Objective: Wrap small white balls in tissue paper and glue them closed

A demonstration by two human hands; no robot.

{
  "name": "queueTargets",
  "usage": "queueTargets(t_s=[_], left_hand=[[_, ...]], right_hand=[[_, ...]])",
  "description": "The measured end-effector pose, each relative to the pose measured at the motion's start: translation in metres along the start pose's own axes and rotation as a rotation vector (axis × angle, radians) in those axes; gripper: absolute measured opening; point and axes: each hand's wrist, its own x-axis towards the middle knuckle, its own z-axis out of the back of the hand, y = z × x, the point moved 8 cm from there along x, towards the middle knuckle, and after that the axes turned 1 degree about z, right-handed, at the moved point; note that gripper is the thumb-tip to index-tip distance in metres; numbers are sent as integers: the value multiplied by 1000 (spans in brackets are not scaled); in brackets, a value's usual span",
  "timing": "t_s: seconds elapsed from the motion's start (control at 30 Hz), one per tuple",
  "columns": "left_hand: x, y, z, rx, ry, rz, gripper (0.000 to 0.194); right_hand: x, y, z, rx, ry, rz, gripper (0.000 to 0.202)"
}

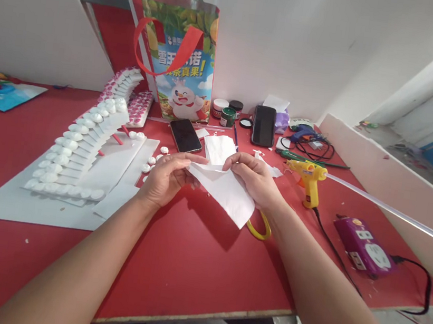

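A white sheet of paper (231, 198) is held up above the red table, its far edge folded over. My left hand (173, 175) pinches the left corner of that fold. On the right, my right hand (256, 178) grips the same paper near its upper edge, thumb and fingers closed on it. Beyond the hands lies more white paper (218, 149). Yellow-handled scissors (260, 229) are partly hidden under the paper and my right hand. Several small white rounded pieces (147, 168) lie beside my left hand.
An arched white model (97, 125) edged with white rounded pieces stands on white board at left. A yellow glue gun (307, 182) with a long clear stick and a purple power strip (364, 248) are at right. Behind are a phone (185, 135), paint jars (228, 117) and a printed bag (184, 73).
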Motion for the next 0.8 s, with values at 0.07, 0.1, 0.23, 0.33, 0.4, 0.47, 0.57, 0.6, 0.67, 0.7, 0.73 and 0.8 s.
queueTargets(t_s=[0.07,0.1,0.23,0.33,0.4,0.47,0.57,0.6,0.67,0.7,0.73,0.8], left_hand=[[0,5,-1,33,23,79,37],[0,8,-2,60,38,124,41],[-1,18,-9,167,141,237,37],[0,18,-9,193,161,214,36],[2,15,-5,205,135,169,35],[2,12,-3,233,119,131,34],[0,9,-4,287,140,104,34],[-1,8,-6,303,152,99,34],[-2,8,-9,319,164,87,35],[-3,7,-11,319,166,82,35],[-3,8,-12,314,168,77,35],[-3,8,-13,303,169,67,34]], right_hand=[[-1,3,-2,-124,30,48,10],[-2,4,-4,-183,46,68,12],[-2,8,-7,-372,80,170,16],[-3,14,-5,-425,109,208,17],[-3,18,4,-403,96,178,14],[-3,19,16,-315,53,95,15],[-5,15,23,-219,46,-32,35],[-5,12,19,-231,79,-54,40],[-5,6,9,-296,146,-67,41],[-5,2,4,-323,176,-69,39],[-4,-2,-1,-340,194,-68,37],[-2,-6,-6,-356,180,-55,29]])
